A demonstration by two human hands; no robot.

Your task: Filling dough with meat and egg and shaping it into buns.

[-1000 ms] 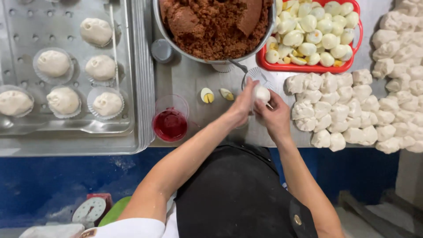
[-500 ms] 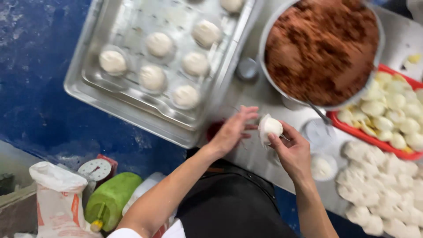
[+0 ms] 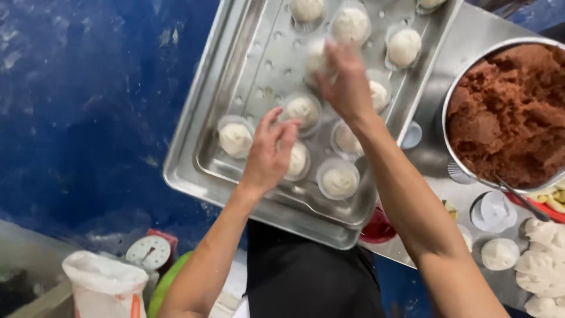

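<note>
Blue floor fills the left side, and a steel table (image 3: 429,159) runs across the right with a perforated steel tray (image 3: 206,171) set on it at an angle. We see about ten white buns in paper cups on the tray, among them one at the near-left (image 3: 235,138) and one at the near edge (image 3: 339,179).

Our left hand (image 3: 271,153) hovers over the tray, fingers loosely spread, palm down, holding nothing; it sits just over a bun (image 3: 298,160) and beside another (image 3: 302,109). Our right hand (image 3: 347,82) is further in, over the tray's middle, fingers curled around a blurred bun (image 3: 316,59) (motion blur, so we cannot tell how tight the pinch is). That bun is just above or on the tray; we cannot tell whether it touches.

Right of the tray we note a big steel bowl (image 3: 450,106) of brown filling (image 3: 512,112) with a spoon handle (image 3: 521,197) leaning out. Near it: paper cups (image 3: 493,211), a dough ball (image 3: 499,254), raw dough pieces (image 3: 544,271), a small red cup (image 3: 376,229) under the forearm. Bottom left: a dial scale (image 3: 150,252), a white bag (image 3: 103,285), a green object (image 3: 168,285).
</note>
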